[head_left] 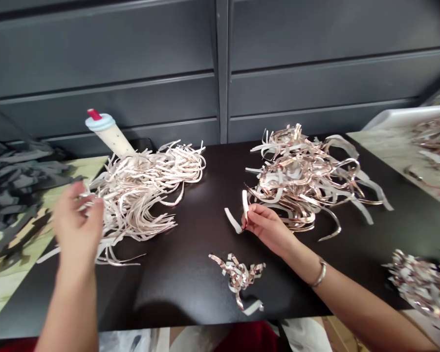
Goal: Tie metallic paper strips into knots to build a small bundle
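Observation:
My right hand point(267, 226) pinches a short, bent strip of metallic foil point(234, 222), white on one side, above the dark table. My left hand point(78, 220) is at the left edge of a heap of long foil strips point(143, 186); it is slightly blurred, with thumb and fingers apart. Pale strips show behind its fingers, and I see none clearly gripped. Just beyond my right hand lies a looser heap of rose-gold and white foil strips point(304, 171). A small tangle of short, crinkled foil pieces point(240, 276) rests near the table's front edge.
A pale cup with a light blue lid and red straw point(112, 132) leans behind the left heap. Dark strips point(14, 186) cover the far left. More crinkled foil point(418, 278) sits at right. Grey panels point(139, 44) stand behind the black table point(201, 215).

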`<state>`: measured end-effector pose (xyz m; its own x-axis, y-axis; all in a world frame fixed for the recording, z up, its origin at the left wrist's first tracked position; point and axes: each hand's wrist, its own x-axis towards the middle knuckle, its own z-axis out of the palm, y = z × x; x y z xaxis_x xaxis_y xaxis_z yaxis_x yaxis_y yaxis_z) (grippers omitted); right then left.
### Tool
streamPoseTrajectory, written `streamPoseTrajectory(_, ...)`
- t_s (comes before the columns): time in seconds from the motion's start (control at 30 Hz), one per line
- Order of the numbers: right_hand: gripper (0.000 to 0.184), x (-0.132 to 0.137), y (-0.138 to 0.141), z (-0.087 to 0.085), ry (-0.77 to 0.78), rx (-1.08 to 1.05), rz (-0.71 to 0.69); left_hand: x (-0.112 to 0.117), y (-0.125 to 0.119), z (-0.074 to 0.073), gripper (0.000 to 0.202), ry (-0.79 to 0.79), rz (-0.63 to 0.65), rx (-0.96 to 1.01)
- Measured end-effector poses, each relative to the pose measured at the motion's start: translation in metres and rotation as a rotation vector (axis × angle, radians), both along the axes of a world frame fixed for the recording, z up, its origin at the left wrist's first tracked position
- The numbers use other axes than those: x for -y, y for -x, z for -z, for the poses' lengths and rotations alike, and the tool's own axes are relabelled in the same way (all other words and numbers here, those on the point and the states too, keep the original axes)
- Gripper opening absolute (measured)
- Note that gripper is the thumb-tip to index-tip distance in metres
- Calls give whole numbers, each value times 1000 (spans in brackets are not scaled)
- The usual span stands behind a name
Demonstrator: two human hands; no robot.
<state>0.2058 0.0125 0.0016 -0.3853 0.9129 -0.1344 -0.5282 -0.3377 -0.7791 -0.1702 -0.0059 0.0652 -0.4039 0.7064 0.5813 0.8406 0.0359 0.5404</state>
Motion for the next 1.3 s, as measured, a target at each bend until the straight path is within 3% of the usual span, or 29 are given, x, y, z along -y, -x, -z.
streamPoseTrajectory(0.1,18,0,4,2,11,-68,13,9,-85,13,25,272,464,89)
streamPoseTrajectory(0.17,20,1,5,5,48,-123,16,10,-134,24,33,444,735,23)
streamPoseTrajectory(0.23,22,3,5,9,81,-155,14,9,-167,34,44,541,921,-38)
streamPoseTrajectory(0.33,25,4,2,13,130,-152,36,5,-191,46,16,579,1048,14)
streamPoseTrajectory(0.43,24,4,0,13,122,-97,63,1,-195,56,20,571,1059,380)
streamPoseTrajectory(0.57,23,5,-2,11,-77,233,136,-1,-192,64,25,592,926,1255)
streamPoseTrajectory(0.67,27,6,-2,13,-132,416,12,-2,-190,65,27,532,879,1525)
streamPoseTrajectory(0.77,31,9,0,16,-74,352,-263,-2,-190,62,28,495,911,1507)
streamPoseTrajectory(0.87,29,13,4,19,-39,282,-320,1,-191,62,26,496,893,1432)
streamPoseTrajectory(0.97,29,14,7,21,-58,310,-213,3,-191,65,24,495,841,1325)
streamPoseTrajectory(1.13,30,14,4,15,-182,278,161,1,-187,71,21,426,811,984)
streamPoseTrajectory(1.3,32,14,-4,7,-244,175,214,-2,-186,73,19,378,838,592)
